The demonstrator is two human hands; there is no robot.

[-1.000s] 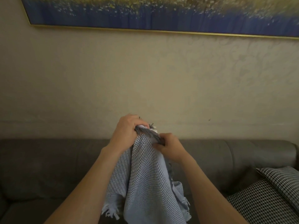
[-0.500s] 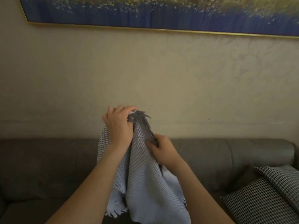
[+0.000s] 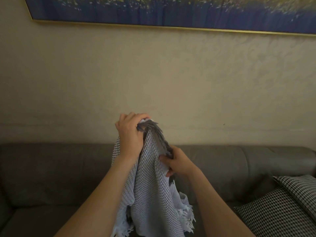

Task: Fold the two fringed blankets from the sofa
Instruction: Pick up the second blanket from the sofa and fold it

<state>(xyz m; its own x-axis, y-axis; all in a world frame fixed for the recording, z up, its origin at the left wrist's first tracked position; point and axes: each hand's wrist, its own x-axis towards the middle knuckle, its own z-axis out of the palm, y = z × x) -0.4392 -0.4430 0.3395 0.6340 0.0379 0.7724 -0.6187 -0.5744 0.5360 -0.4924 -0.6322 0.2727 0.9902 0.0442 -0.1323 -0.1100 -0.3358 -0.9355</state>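
The left hand (image 3: pixel 131 132) is closed around the top corner of the pale waffle-weave blanket (image 3: pixel 150 189), with the dark fringe (image 3: pixel 154 128) coming out of the fist. The blanket is lifted high so that the cloth hangs free in front of the grey sofa (image 3: pixel 59 168). The right hand (image 3: pixel 177 161), at about 4 o'clock from the left one, pinches the same fringed edge a little lower. I think it follows the edge to find the next corner, so the blanket can be opened flat before folding. The lower fringe (image 3: pixel 186 218) hangs at 6 o'clock, between the forearms. Two checked cushions (image 3: pixel 282 211) lie at 4 o'clock on the sofa. A second blanket is not in view.
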